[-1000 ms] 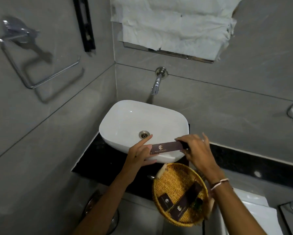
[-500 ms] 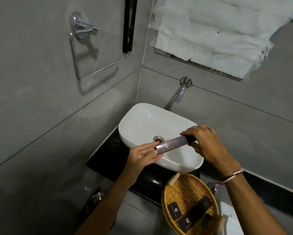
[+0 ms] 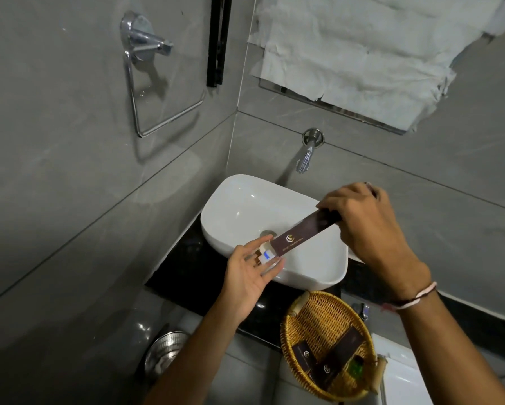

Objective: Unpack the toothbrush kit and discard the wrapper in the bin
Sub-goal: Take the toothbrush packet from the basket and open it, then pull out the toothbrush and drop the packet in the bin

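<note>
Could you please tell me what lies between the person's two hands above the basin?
In the head view, the dark toothbrush kit box spans between left hand and right hand, a white item emerging at its left end.

place: hotel-like bathroom | signs: white basin (image 3: 245, 211) on black counter (image 3: 192, 273); wall tap (image 3: 305, 156); chrome towel ring (image 3: 157, 92); grey tiles; wicker basket (image 3: 309, 320) holding branded sachets (image 3: 343, 350)

At the centre of the frame we hold a long dark box (image 3: 302, 234) over the white basin (image 3: 239, 211), our right hand (image 3: 371, 226) pinching its upper end. Something white and blue (image 3: 265, 255) (what it is we cannot tell) pokes out at the lower end, against the spread fingers of our left hand (image 3: 249, 276). A wicker basket (image 3: 309, 320) sits lower right.
</note>
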{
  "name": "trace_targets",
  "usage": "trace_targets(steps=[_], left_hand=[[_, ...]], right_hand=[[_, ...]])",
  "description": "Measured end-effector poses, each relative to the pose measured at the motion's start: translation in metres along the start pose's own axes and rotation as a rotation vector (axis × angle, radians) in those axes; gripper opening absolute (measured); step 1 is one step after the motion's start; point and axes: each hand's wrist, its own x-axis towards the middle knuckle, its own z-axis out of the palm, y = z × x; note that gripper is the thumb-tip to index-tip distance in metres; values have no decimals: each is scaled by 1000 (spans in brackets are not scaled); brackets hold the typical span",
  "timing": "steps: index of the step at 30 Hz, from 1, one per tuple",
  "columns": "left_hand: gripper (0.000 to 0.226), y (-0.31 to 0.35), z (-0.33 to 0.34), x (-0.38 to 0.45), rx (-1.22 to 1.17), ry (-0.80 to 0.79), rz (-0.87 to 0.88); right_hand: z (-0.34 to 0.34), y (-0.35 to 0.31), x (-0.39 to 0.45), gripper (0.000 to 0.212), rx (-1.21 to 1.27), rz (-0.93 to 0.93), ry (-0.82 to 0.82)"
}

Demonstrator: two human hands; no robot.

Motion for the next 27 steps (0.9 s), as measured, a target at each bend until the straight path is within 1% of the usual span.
trace_targets(steps=[3,5,10,14,17,20,22,25,27], left_hand=[[44,-1,-2,-3,-92,28,-66],[48,0,-6,-8,-107,35,-99],[47,5,-23,-25,-146,28,-170],[44,10,-31,-42,-182,20,-182],[39,14,-40,-52,-209,41,-178],[39,20,-54,-62,-181,71,-141],[33,24,-66,-69,-116,92,-84],[20,27,-88,-85,32,224,47],[16,28,-107,-102,188,351,141]], right_hand=[[-8,-18,-4,49,-75,-82,24],[-16,-24,-6,51,-82,-83,41],[-27,-41,-12,48,-132,-117,43],[-24,-68,-11,47,-118,-207,-3],[-21,-78,-7,50,-97,-186,-11],[-15,-85,-6,48,-72,-211,4],[-11,-87,-3,48,-42,-189,18],[-2,-83,2,48,3,-133,31],[13,-77,4,48,47,-96,13]])
